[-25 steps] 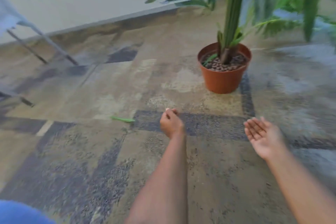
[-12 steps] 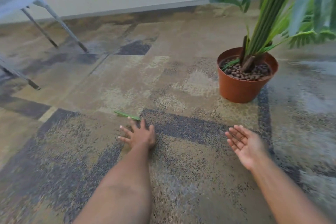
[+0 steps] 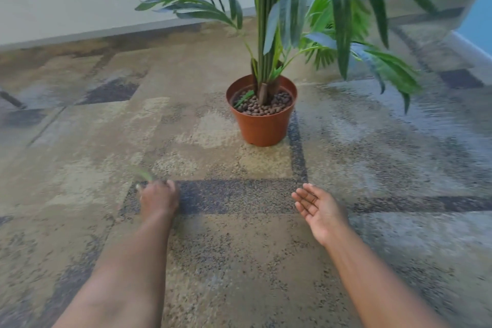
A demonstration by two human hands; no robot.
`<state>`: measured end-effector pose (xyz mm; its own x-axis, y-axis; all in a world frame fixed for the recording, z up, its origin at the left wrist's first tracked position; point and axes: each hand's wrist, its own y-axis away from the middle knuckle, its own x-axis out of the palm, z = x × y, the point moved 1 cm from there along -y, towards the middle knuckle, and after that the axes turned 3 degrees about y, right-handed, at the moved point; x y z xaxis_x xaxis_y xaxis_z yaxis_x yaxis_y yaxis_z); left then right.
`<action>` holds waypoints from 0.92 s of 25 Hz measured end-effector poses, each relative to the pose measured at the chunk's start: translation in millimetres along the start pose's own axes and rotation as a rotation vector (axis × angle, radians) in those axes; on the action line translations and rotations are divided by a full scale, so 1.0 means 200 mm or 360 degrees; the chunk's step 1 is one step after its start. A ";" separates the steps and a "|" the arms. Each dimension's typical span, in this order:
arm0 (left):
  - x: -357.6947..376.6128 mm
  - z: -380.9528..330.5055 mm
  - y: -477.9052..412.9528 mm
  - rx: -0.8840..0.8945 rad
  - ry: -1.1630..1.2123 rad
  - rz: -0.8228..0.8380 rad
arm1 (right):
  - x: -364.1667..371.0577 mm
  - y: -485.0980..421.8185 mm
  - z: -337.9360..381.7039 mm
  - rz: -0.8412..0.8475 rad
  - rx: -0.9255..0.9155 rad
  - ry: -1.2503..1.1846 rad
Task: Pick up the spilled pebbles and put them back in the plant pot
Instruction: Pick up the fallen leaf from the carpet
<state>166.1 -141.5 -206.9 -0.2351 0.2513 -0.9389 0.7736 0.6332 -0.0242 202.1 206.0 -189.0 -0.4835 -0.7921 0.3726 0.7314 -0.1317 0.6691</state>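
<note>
Left hand: the left hand (image 3: pixel 159 198) is reaching low over the carpet (image 3: pixel 239 261) with its fingers curled under, back of the hand facing up; it is blurred, so I cannot tell whether it is gripping anything.
Green leaf: a blurred green leaf (image 3: pixel 143 174) is showing just beyond the left hand's fingertips, touching or nearly touching them.
Right hand: the right hand (image 3: pixel 318 208) is lying open, palm turned up and fingers loosely spread, holding nothing.
Pot: the brown pot (image 3: pixel 262 125) is standing upright on the carpet, farther away than both hands, between them and slightly right.
Pebbles: brown pebbles (image 3: pixel 262 106) are filling the pot around the plant (image 3: pixel 269 21) stems.
</note>
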 end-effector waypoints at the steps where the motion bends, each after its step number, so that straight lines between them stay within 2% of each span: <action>1: -0.01 -0.13 0.04 0.0105 0.0132 -0.0046 | -0.02 0.00 0.02 -0.0025 -0.0026 -0.0006; 5: -0.14 -0.68 0.19 0.0494 0.0689 -0.0317 | -0.08 0.02 0.12 -0.0026 -0.0090 -0.0012; 8: -0.24 -1.00 0.20 0.0798 0.0893 -0.0389 | -0.11 0.06 0.16 0.0016 -0.0117 -0.0021; 11: -0.25 -1.22 0.17 0.0766 0.0828 -0.0063 | -0.19 0.09 0.17 0.0014 -0.0140 0.0049; 14: -0.22 -1.29 0.10 0.0719 0.0639 0.0286 | -0.28 0.10 0.14 0.0016 -0.0113 0.0201; 16: -0.22 -1.32 0.10 0.0680 0.0674 0.0438 | -0.34 0.13 0.14 -0.0004 -0.0093 0.0239; 20: -0.24 -1.36 0.11 0.0764 0.0907 0.0553 | -0.41 0.17 0.14 -0.0057 -0.0086 0.0257; 23: -0.24 -1.37 0.19 0.0765 0.1035 0.0454 | -0.41 0.21 0.13 -0.0070 -0.0075 0.0247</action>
<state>45.3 70.1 -68.9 -0.1707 0.8167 -0.5513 0.9853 0.1398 -0.0978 259.8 280.8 -175.7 -0.4378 -0.8672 0.2373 0.7349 -0.1931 0.6502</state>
